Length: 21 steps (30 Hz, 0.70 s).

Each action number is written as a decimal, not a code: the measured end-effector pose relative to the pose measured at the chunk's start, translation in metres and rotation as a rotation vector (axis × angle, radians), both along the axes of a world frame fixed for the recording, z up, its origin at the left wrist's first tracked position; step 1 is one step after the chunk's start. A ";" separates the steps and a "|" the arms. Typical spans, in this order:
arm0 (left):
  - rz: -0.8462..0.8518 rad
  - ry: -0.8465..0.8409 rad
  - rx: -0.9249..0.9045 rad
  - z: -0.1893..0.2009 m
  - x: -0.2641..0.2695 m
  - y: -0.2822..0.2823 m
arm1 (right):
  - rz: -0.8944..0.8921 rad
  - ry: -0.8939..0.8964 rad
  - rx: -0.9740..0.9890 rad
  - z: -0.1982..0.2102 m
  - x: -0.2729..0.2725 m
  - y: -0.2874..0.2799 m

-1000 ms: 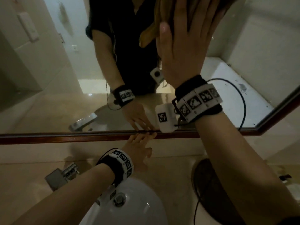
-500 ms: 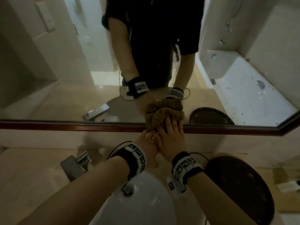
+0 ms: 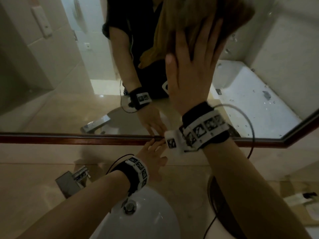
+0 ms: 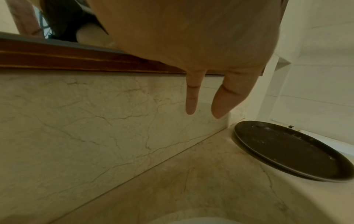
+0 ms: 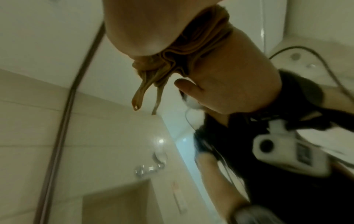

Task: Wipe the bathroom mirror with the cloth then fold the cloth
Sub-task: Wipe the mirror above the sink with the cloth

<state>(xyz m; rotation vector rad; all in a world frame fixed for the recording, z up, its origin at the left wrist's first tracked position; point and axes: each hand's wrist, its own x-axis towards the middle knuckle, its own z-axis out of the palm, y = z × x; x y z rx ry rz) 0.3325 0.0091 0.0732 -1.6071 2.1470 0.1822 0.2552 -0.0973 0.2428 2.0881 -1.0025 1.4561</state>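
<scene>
A brown cloth (image 3: 238, 16) lies bunched high on the bathroom mirror (image 3: 60, 100), and my right hand (image 3: 191, 66) presses it flat against the glass with straight, spread fingers. In the right wrist view the cloth (image 5: 191, 45) is squeezed between my palm (image 5: 138, 30) and its reflection, with loose ends hanging below. My left hand (image 3: 151, 152) is low, its straight fingers touching the mirror's wooden bottom frame (image 3: 69, 139). The left wrist view shows that hand (image 4: 191, 37) empty, fingers (image 4: 191, 97) extended over the marble backsplash.
Below the mirror sits a white basin (image 3: 146, 221) with a drain knob (image 3: 129, 206) and a chrome faucet (image 3: 72, 180) to its left. A dark round tray (image 4: 296, 151) lies on the marble counter at right, small packets (image 3: 300, 199) beyond it. A cable trails from my right wrist.
Half a second ago my right hand and the cloth were down at the mirror's bottom frame beside my left hand; they have swept back up the glass. The left hand stayed at the frame.
</scene>
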 end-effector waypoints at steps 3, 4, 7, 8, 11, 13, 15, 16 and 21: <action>-0.002 0.045 -0.068 -0.007 0.002 0.000 | 0.033 0.271 0.243 -0.089 -0.010 0.021; -0.006 0.032 -0.068 -0.009 0.002 -0.001 | 0.034 0.364 0.338 -0.126 -0.018 0.029; -0.023 -0.048 -0.085 -0.007 0.003 -0.002 | 0.049 0.525 0.585 -0.212 -0.043 0.048; -0.033 -0.055 -0.089 -0.007 0.004 -0.002 | 0.055 0.548 0.640 -0.224 -0.047 0.052; -0.008 0.022 -0.117 0.001 0.006 0.001 | 0.076 0.564 0.719 -0.225 -0.048 0.055; 0.087 0.227 -0.219 0.003 0.005 0.007 | 0.124 0.533 0.713 -0.222 -0.051 0.055; 0.259 0.528 -0.402 0.001 0.004 0.013 | 0.177 0.492 0.677 -0.219 -0.054 0.055; 0.355 0.680 -0.505 -0.001 0.004 0.017 | 0.197 0.481 0.654 -0.218 -0.056 0.055; 0.461 1.074 -0.822 -0.010 -0.013 0.009 | 0.292 0.383 0.698 -0.216 -0.058 0.058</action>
